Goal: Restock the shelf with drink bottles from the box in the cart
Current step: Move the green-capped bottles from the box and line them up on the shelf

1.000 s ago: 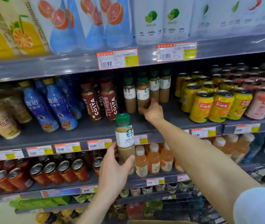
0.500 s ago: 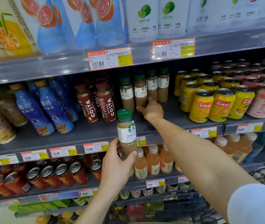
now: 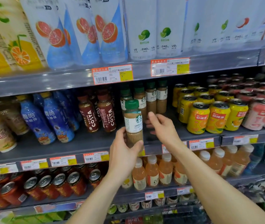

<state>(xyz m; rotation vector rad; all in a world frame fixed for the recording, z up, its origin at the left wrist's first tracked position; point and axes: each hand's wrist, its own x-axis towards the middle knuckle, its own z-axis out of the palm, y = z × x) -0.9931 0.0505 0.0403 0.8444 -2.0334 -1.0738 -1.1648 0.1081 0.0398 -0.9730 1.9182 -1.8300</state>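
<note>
My left hand (image 3: 123,152) grips the lower part of a green-capped coffee bottle (image 3: 133,122), held upright in front of the middle shelf (image 3: 83,143). Behind it, several matching coffee bottles (image 3: 156,97) stand in rows on that shelf. My right hand (image 3: 162,126) hovers just right of the held bottle with fingers relaxed and holding nothing, over a bare patch of shelf in front of those rows. The box and cart are mostly out of view at the bottom.
Brown Costa bottles (image 3: 106,113) and blue bottles (image 3: 54,120) stand to the left, yellow orange-drink cans (image 3: 215,117) to the right. Tall cartons fill the upper shelf (image 3: 80,78). Red cans (image 3: 60,183) and peach bottles (image 3: 152,172) sit on the shelf below.
My left hand has raised the coffee bottle up to the middle shelf level. My right hand has drawn back from the shelved bottles toward the held one.
</note>
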